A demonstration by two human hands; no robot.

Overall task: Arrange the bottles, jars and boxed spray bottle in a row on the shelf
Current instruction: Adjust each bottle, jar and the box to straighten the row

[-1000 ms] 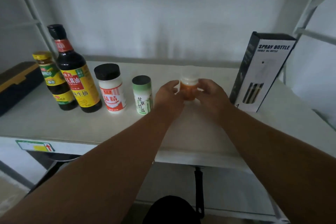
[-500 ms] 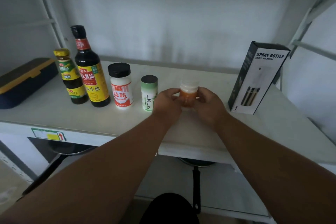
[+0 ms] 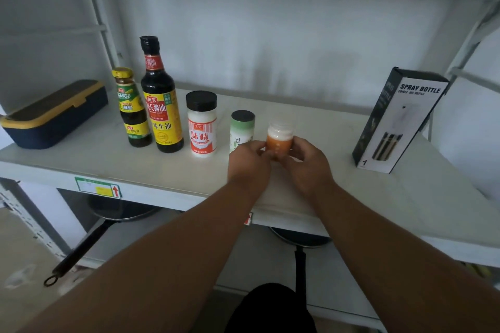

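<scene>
On the white shelf (image 3: 167,170) a row runs from the left: a small yellow-capped sauce bottle (image 3: 132,108), a tall dark soy sauce bottle (image 3: 159,100), a white black-lidded jar (image 3: 201,123) and a green-labelled shaker (image 3: 242,124). To the right of the shaker stands a small orange jar (image 3: 280,138) with a clear cap. My left hand (image 3: 249,165) and my right hand (image 3: 311,165) grip this jar from both sides. The boxed spray bottle (image 3: 397,121) stands upright far to the right, apart from the row.
A dark blue box with a yellow rim (image 3: 54,113) lies at the shelf's left end. Two frying pans (image 3: 119,211) (image 3: 300,240) sit on the level below, handles pointing toward me. Metal uprights (image 3: 97,16) frame the shelf and another board hangs overhead.
The view has swung, so everything sits further right in the frame. Both hands stay on the orange jar, which stands beside the green shaker as before.
</scene>
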